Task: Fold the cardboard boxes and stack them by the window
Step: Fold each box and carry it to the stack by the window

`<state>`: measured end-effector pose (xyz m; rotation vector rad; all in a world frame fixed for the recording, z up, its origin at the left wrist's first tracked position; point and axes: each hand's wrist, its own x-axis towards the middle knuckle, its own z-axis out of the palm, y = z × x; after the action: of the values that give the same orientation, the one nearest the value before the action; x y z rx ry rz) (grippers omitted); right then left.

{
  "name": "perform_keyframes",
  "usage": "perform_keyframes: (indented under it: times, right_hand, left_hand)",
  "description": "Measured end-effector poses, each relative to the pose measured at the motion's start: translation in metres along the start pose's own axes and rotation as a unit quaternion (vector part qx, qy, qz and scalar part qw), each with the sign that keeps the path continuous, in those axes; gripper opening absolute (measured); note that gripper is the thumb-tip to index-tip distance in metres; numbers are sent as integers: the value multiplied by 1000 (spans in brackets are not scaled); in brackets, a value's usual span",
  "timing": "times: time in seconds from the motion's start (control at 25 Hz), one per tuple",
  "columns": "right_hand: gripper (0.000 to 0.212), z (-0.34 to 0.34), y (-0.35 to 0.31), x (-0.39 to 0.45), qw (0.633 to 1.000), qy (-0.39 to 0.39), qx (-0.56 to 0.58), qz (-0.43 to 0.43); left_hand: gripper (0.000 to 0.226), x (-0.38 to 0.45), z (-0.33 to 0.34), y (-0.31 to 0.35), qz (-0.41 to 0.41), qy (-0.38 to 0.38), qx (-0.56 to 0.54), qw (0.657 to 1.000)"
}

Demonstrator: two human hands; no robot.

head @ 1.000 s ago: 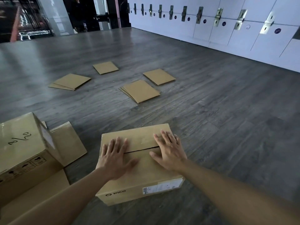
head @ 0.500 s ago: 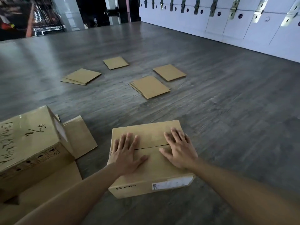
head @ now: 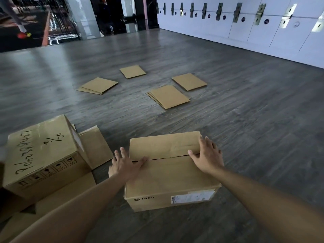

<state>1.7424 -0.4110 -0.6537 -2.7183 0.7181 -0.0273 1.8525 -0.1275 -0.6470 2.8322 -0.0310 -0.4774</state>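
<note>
Pressing down, your left hand point(head: 125, 166) and right hand point(head: 207, 157), fingers spread flat, rested at opposite ends of the box point(head: 172, 174) flap seam.

Grey wood floor point(head: 245, 120): two boxes point(head: 171, 174), perhaps four flattened-cardboard piles point(head: 168, 96).

Closed PICO box point(head: 172, 174) upright on floor; 4 flat cardboard piles point(head: 169, 96) beyond; bigger box point(head: 42, 153) left.

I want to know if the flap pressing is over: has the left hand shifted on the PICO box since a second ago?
Yes. The left hand slid outward from the top onto the PICO box left edge, judged against the flap seam.
</note>
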Motion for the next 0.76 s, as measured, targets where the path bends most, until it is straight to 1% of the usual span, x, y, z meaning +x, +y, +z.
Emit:
perform_keyframes:
  times: [0.08,0.16,0.2,0.28,0.36,0.48,0.6,0.72,0.76]
  right_hand:
    - [98,0,8,1,996,-31,54,62]
    - [104,1,12,-1,979,-76,145,120]
    - [99,3,13,-1,969,-86,187,139]
    - [84,6,13,-2,953,-98,232,169]
    - [81,7,13,-2,942,-106,254,192]
    - [81,6,11,-1,939,-98,253,211]
    - [79,3,10,-2,938,-91,255,215]
    - [69,-17,4,8,933,-50,292,203]
    - [75,-30,0,17,931,-36,303,198]
  left_hand:
    - [132,0,5,-2,-46,-35,-45,997]
    - [127,0,11,-2,-77,-68,-92,990]
    - [122,-1,13,-1,-89,-77,-110,987]
    - [114,0,14,0,-115,-81,-148,979]
    - [115,0,16,-1,-133,-79,-183,971]
    - [121,-1,18,0,-138,-79,-203,966]
    - [119,-1,10,6,-134,-79,-205,966]
    - [120,4,-17,21,-108,-68,-233,964]
    - [119,7,-33,30,-95,-61,-246,963]
